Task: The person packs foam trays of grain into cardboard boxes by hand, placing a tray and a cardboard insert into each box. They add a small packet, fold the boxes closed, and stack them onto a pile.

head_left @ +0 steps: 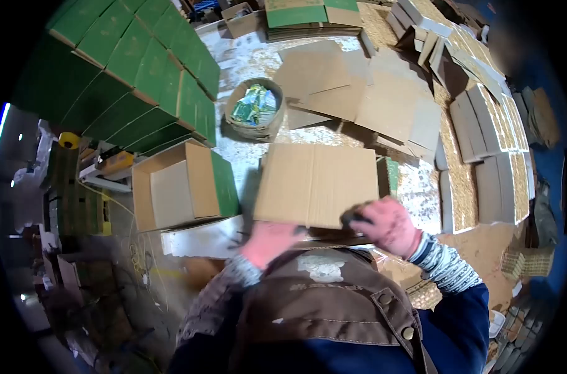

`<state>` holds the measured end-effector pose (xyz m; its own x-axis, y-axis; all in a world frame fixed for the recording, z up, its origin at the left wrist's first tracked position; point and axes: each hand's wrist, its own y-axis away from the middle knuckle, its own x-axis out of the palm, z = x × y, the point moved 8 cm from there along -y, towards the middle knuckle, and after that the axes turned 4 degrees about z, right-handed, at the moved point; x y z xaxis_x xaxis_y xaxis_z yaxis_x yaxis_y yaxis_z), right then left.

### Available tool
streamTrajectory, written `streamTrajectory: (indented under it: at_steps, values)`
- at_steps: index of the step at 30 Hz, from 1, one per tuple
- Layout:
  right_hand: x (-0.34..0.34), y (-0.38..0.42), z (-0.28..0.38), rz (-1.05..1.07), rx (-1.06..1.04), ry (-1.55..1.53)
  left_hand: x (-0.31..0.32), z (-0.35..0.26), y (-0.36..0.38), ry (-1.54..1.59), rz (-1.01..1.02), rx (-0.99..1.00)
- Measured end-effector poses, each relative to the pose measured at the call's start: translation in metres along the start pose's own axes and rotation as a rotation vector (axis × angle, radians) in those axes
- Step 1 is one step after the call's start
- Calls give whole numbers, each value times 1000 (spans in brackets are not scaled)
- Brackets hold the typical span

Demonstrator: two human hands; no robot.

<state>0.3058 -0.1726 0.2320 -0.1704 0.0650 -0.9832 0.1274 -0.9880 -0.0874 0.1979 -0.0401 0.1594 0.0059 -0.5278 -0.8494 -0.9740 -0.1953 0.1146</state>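
Note:
Directly before me on the table lies a brown cardboard box [318,184], its plain face up with a crease across it; a strip of green [392,177] shows beyond its right side. My right hand [388,225], in a pink glove with dark fingers, is curled over the box's near right corner. At the near left edge is my left hand [268,244], gloved alike, its dark fingers apart and somewhat blurred. Part of that hand is hidden by the box's edge. To the left stands an open box [170,190] with a green outer side.
Green boxes [134,68] are stacked high at the left. Behind the box sit a round tub [254,129] of small packets and flat cardboard sheets [383,103]. White-sided blocks with straw-coloured faces [492,121] line the right; folded green cartons [313,17] are at the back.

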Motion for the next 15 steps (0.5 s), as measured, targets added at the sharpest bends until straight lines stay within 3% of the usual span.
streamTrajectory:
  at_steps: [1,3,5,6,7,9,11,13,15]
  values:
    - [27,12,5,83,-28,-15,-49,2,14,185,-275,-126]
    - [103,40,-9,435,143,-45,-44,44,47,-78,-490,-280]
    - [105,28,-2,244,0,103,-5,70,48,590,-516,-271]
    - [104,23,-1,380,-7,55,10,77,47,638,-549,-254]
    - [119,27,-14,675,119,-43,15,80,45,685,-581,-240]
    - [61,35,-35,535,274,-408,-9,73,52,519,-702,-313]
    - [-12,31,-60,102,475,-841,-28,56,51,263,-656,-276]
    - [-37,19,-65,-199,394,-307,-19,46,36,274,-522,-221]
    - [17,3,-65,-173,315,-209,-17,28,14,35,-339,-155]
